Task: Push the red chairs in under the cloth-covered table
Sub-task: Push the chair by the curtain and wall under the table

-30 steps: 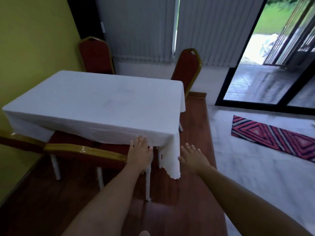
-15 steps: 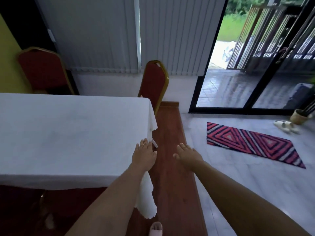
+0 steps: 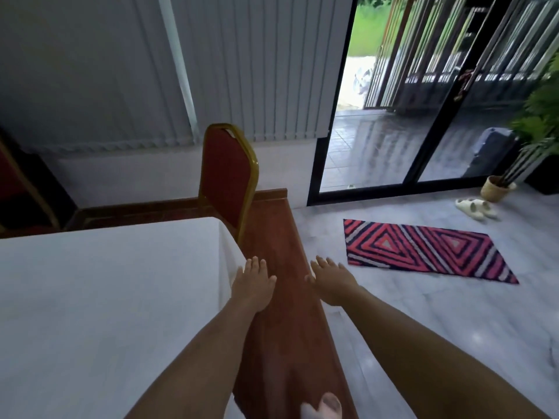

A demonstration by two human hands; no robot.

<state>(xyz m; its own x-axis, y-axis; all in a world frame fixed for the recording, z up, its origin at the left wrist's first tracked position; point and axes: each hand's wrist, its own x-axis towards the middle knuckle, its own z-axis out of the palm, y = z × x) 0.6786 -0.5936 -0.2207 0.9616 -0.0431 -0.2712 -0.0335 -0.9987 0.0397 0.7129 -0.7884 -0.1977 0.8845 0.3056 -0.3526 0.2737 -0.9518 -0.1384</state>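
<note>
A white cloth covers the table, which fills the lower left. A red chair with a gold frame stands at the table's far right corner, its back upright and turned edge-on to me. Another red chair shows partly at the far left edge. My left hand hovers flat, fingers apart, just off the table's right edge, short of the near chair. My right hand is stretched out beside it over the floor, fingers spread, holding nothing.
A strip of red-brown wooden floor runs along the table's right side. A striped pink rug lies on the marble floor. Pale sandals, a basket with a plant and glass sliding doors are at the far right.
My view has swung right and forward along the table. The chairs at the near side have left the frame. The corner chair is now closer, and both hands have come nearer to it.
</note>
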